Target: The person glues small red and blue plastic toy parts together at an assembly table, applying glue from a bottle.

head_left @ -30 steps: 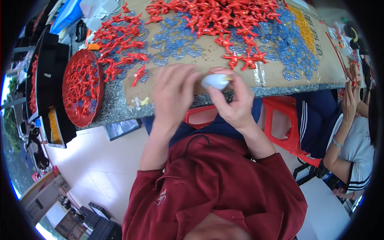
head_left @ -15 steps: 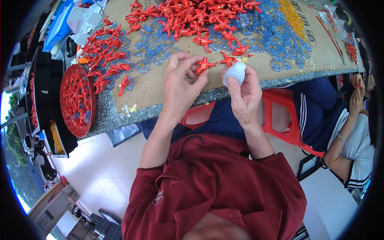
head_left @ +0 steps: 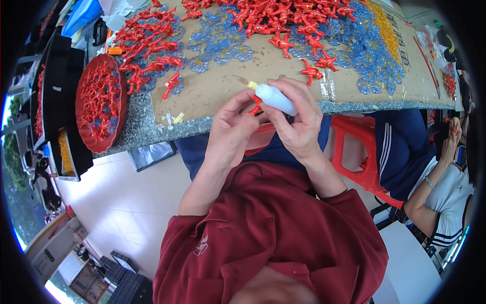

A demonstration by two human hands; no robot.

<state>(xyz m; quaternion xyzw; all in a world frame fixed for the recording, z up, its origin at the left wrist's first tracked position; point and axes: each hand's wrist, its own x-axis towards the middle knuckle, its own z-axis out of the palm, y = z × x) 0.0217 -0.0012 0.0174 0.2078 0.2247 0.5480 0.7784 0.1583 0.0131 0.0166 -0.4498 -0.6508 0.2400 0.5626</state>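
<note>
Between the fingers of my left hand [head_left: 230,129] is a small red toy figure [head_left: 256,105], partly hidden by the fingers. My right hand [head_left: 298,119] grips a pale blue-white squeeze bottle [head_left: 276,99] with a yellowish nozzle. The bottle lies tilted, its nozzle pointing up and left, just above the red figure. Both hands are close together in front of the table's near edge. Beyond them on the cardboard lie loose red figures [head_left: 311,72] and a large heap of red figures [head_left: 273,17].
Clear blue plastic pieces [head_left: 379,71] and yellow pieces [head_left: 385,33] spread over the cardboard [head_left: 202,93]. A red scalloped dish [head_left: 120,121] of figures stands at the left. Below the table is a red stool [head_left: 354,172]; another person [head_left: 440,197] sits at the right.
My right hand has turned the bottle from upright to tilted left and brought it to the red figure. The left hand has drawn the figure nearer to me. The view has shifted slightly.
</note>
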